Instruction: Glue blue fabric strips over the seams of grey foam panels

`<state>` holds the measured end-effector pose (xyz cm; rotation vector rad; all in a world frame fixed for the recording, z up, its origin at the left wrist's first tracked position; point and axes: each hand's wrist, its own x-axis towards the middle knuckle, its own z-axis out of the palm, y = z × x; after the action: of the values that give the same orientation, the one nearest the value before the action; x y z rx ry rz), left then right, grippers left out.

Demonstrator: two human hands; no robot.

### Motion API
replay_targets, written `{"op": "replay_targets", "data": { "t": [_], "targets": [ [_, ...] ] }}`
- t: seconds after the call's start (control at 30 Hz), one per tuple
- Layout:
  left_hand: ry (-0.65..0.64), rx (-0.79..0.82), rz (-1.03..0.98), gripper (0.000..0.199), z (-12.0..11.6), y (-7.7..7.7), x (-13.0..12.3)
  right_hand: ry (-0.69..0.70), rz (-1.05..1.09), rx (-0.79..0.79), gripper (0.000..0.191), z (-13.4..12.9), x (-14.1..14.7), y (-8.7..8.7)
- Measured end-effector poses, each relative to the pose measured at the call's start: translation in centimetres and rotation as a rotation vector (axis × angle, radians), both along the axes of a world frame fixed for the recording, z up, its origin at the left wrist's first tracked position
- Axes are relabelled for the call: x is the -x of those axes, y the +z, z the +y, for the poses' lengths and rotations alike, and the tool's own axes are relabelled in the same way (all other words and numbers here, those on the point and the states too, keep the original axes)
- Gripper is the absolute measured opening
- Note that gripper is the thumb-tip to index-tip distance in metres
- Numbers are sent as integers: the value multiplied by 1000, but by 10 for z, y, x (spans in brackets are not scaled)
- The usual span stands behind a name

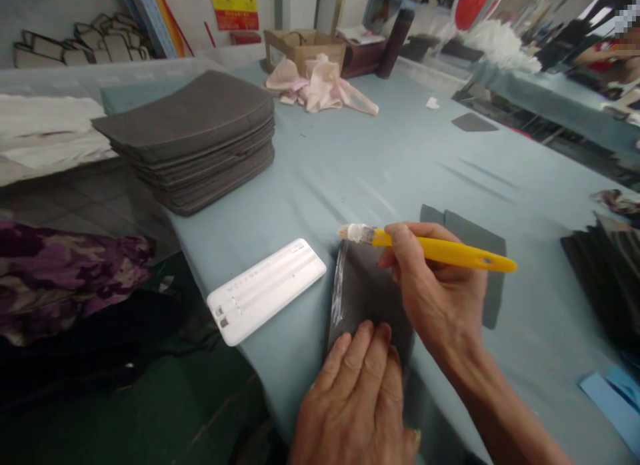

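My right hand (440, 285) grips a paintbrush (445, 250) with a yellow handle, its bristles coated in something white. The bristle tip is at the far left corner of a dark grey sheet (370, 285). A streaky white smear runs along that sheet's left edge. Flat on the nearer part of the same sheet lies my left hand (357, 398), fingers stretched out, pressing it to the table. Left of the sheet lies a white power-bank-like slab (267, 292). More dark grey pieces (475, 245) lie partly behind my right hand.
A tall stack of dark grey sheets (200, 138) stands at the table's left edge. Behind are pale pink cloth (320, 88), a cardboard box (285, 50) and a dark cylinder (396, 44). Dark pieces (605, 278) are piled at right, near blue strips (613, 402).
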<state>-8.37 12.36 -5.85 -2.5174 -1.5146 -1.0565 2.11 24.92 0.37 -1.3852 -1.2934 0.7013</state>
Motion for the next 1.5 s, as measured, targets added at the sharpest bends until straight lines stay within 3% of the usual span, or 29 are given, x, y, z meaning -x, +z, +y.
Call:
{"op": "replay_targets", "data": {
  "t": [0.17, 0.47, 0.77, 0.97, 1.2, 1.4, 1.5],
  "targets": [
    [-14, 19, 21, 53, 0, 2, 0, 14, -33, 69, 28, -7, -2, 1],
    [28, 13, -13, 44, 0, 5, -3, -6, -21, 5, 24, 6, 0, 0],
    [3, 46, -2, 44, -3, 7, -2, 168, -91, 72, 34, -29, -7, 15],
    [-10, 101, 15, 45, -5, 10, -3, 152, -66, 55, 35, -35, -7, 13],
    [-48, 219, -68, 49, -4, 17, -7, 293, -47, 150, 41, -62, -7, 19],
    [-77, 270, -5, 54, -4, 19, -10, 225, -31, 94, 36, -64, -7, 18],
    [-95, 281, -42, 54, -6, 20, -11, 267, -56, 117, 42, -68, -6, 19]
  ]
}}
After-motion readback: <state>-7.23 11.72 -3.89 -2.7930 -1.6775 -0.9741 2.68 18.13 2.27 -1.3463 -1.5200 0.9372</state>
